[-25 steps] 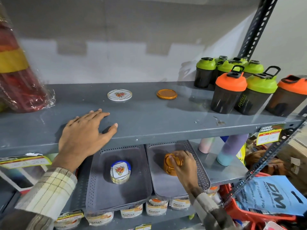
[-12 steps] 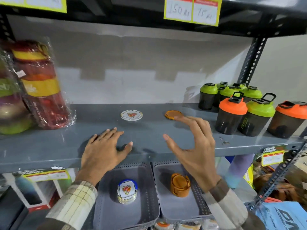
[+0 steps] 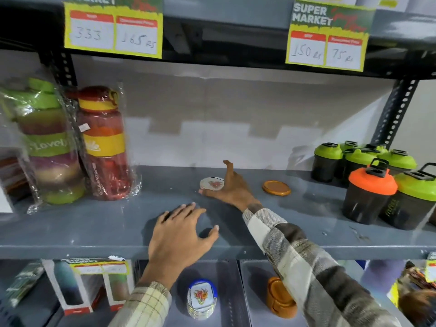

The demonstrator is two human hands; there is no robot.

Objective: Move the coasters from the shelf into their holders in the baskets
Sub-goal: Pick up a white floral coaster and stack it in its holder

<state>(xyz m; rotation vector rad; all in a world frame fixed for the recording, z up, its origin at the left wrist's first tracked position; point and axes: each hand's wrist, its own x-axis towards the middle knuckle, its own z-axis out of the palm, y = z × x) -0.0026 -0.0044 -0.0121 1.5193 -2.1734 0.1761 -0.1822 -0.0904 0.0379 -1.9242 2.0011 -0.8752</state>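
Hands: right hand (image 3: pixel 232 187) cupped against white coaster (image 3: pixel 211 183) (thumb up), left hand (image 3: pixel 181 234) flat, fingers spread, empty.

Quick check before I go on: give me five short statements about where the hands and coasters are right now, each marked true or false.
1. The right hand is at the white floral coaster on the shelf. True.
2. The orange coaster is already in the right hand's grip. False: it lies on the shelf, apart from the hand, to its right.
3. The left hand rests flat on the shelf's front part, holding nothing. True.
4. The floral holder in the left basket is empty. False: it already holds floral coasters.
5. The shaker bottles stand left of both coasters. False: they stand at the right end of the shelf.
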